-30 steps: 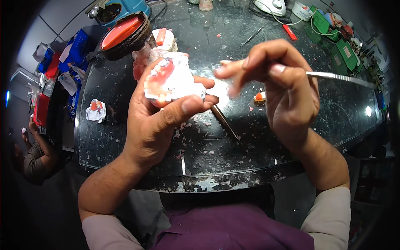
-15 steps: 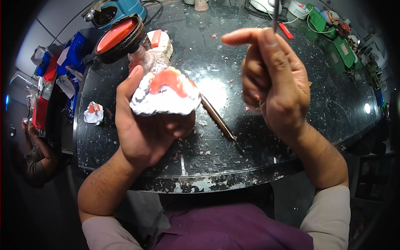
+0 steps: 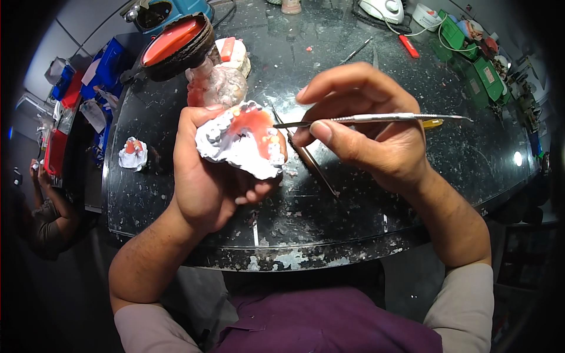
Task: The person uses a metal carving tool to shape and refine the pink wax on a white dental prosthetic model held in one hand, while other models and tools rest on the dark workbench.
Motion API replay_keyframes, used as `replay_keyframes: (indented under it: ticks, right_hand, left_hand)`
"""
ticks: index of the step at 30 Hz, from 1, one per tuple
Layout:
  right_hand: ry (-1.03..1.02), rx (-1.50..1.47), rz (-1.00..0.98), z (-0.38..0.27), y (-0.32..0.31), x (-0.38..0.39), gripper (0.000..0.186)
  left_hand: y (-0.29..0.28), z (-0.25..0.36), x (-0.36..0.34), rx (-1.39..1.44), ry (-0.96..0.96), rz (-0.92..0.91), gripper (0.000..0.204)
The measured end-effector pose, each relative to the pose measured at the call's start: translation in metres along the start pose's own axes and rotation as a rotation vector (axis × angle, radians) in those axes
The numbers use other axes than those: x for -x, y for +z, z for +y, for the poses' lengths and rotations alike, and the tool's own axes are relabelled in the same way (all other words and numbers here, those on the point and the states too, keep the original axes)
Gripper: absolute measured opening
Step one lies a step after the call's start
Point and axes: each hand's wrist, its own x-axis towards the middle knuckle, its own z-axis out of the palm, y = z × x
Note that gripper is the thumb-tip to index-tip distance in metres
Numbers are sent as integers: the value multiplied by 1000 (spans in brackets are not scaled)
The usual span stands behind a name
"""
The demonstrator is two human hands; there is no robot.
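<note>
Hands (image 3: pixel 200 176) (image 3: pixel 382 147): lumpy white cast (image 3: pixel 247 156), smooth pink arch (image 3: pixel 252 122), slender metal tool (image 3: pixel 379 117)

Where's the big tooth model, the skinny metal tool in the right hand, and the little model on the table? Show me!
Big tooth model (image 3: pixel 244 152): head view, on its white part.
Skinny metal tool (image 3: pixel 376 118): head view, on its handle.
Little model (image 3: pixel 132 159): head view, on its white lower part.

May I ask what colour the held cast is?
The cast is mostly white, partly orange-red (head view).
</note>
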Motion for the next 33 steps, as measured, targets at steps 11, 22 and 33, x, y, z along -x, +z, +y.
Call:
replay_keyframes:
  ticks: [11, 22, 33]
  right_hand:
    - [45, 148, -33, -3, 2, 2, 23]
    - [15, 286, -154, 0, -1, 2, 17]
    - [59, 293, -162, 3, 5, 4, 13]
  left_hand:
    - [10, -6, 3, -46, 263, 267, 65]
    - [2, -4, 3, -13, 245, 251, 65]
    - [9, -7, 1, -16, 226, 318, 61]
